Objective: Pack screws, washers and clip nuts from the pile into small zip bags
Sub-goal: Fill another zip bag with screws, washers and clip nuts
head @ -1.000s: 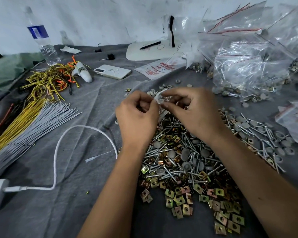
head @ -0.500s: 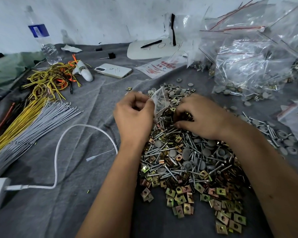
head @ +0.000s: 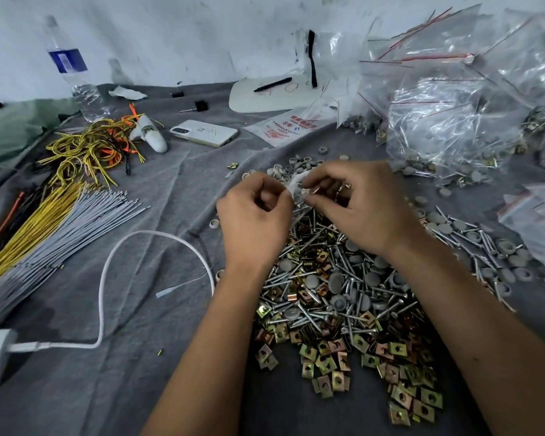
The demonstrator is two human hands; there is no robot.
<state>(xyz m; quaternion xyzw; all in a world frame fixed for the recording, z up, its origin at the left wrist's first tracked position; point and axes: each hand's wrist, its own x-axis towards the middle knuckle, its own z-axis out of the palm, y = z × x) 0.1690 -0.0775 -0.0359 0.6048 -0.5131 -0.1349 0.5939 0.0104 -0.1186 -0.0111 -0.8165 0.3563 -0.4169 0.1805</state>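
Fingers (head: 280, 191) of the left hand (head: 254, 220) pinch a small zip bag (head: 296, 187) above the pile (head: 337, 297) on the grey-clothed tabletop (head: 107, 388); the right hand (head: 356, 202) pinches small hardware at its mouth.

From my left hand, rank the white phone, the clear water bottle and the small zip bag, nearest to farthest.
1. Small clear zip bag: pinched at the left hand, above the pile.
2. White phone: beyond it, on the grey cloth.
3. Clear plastic water bottle: far left, by the wall.
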